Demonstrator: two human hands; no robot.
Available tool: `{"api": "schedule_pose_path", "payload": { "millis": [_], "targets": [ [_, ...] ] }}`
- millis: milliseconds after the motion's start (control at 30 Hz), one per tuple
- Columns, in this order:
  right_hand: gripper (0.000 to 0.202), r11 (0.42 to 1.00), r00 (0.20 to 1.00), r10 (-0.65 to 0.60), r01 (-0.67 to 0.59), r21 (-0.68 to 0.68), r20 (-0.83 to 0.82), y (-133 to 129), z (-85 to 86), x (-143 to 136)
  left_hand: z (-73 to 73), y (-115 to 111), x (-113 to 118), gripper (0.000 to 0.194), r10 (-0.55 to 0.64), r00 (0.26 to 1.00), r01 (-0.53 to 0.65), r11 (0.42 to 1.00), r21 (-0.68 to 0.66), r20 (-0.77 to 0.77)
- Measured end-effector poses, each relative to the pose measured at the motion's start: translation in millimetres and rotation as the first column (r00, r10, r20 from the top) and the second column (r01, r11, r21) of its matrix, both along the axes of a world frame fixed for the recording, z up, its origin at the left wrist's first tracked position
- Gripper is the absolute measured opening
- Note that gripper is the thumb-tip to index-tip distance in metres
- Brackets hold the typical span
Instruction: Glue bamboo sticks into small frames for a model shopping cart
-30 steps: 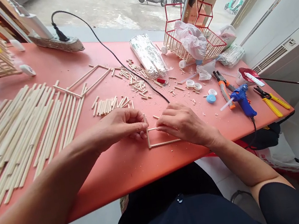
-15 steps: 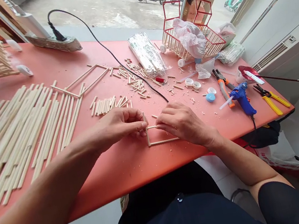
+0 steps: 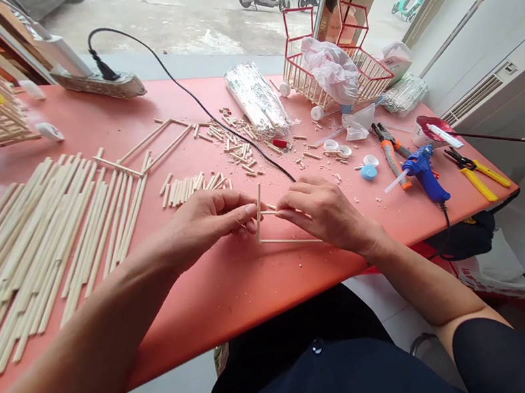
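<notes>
My left hand (image 3: 213, 217) is closed, thumb and fingers pinching one side of a small frame of thin wooden sticks (image 3: 286, 240). That side leans up off the table, and a longer stick runs from its lower end toward the right, under my other wrist. My right hand (image 3: 321, 213) pinches a short wooden stick (image 3: 269, 212), whose left end meets the held side near my left fingertips. My fingers hide part of both sticks, so I cannot tell whether they are joined.
Long sticks (image 3: 22, 245) cover the table's left, with short cut pieces (image 3: 190, 187) behind my hands. A blue glue gun (image 3: 423, 171), orange-handled pliers (image 3: 389, 150) and yellow-handled cutters (image 3: 476, 172) lie right. A black cable (image 3: 182, 88) crosses the table. A stick-built cart (image 3: 337, 71) stands behind.
The frame's left side has been tipped up off the table, its top now leaning right. Both hands keep their pinches, and the short stick stays against that side. The camera view has shifted slightly.
</notes>
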State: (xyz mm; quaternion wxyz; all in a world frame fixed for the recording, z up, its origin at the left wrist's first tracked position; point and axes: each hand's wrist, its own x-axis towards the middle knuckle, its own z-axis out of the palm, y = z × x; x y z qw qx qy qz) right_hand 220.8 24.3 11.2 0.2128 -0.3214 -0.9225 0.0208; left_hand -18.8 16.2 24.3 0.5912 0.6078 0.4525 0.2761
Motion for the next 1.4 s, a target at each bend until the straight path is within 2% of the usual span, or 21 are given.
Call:
{"api": "schedule_pose_path", "payload": {
  "millis": [267, 500, 633, 900, 1167, 1400],
  "targets": [
    [0.028, 0.994, 0.989, -0.107, 0.105, -0.021, -0.107, 1, -1.8, 2, 4.2, -4, 7, 0.032, 0.079, 0.997, -0.078, 0.992, -0.099, 0.006],
    [0.03, 0.992, 0.986, -0.126, 0.122, -0.042, -0.111, -3, 0.1, -2, 0.6, -7, 11, 0.033, 0.164, 0.987, -0.163, 0.985, -0.054, 0.003],
    [0.029, 0.993, 0.986, -0.121, 0.12, -0.017, -0.111, -5, 1.2, -4, 0.5, -8, 12, 0.03, 0.186, 0.983, -0.186, 0.981, -0.052, 0.0],
    [0.027, 0.99, 0.983, -0.136, 0.13, -0.053, -0.126, -8, 2.9, -4, 1.2, -9, 18, 0.023, 0.239, 0.971, -0.239, 0.971, 0.001, -0.004],
    [0.026, 0.986, 0.969, -0.157, 0.141, -0.093, -0.192, -8, 1.9, -4, 9.3, -11, 22, 0.028, 0.268, 0.963, -0.268, 0.963, -0.013, -0.015],
    [0.025, 0.981, 0.963, -0.18, 0.159, -0.114, -0.203, -7, 0.7, -4, 5.9, -11, 21, 0.033, 0.299, 0.954, -0.3, 0.953, 0.037, 0.029]
  ]
}}
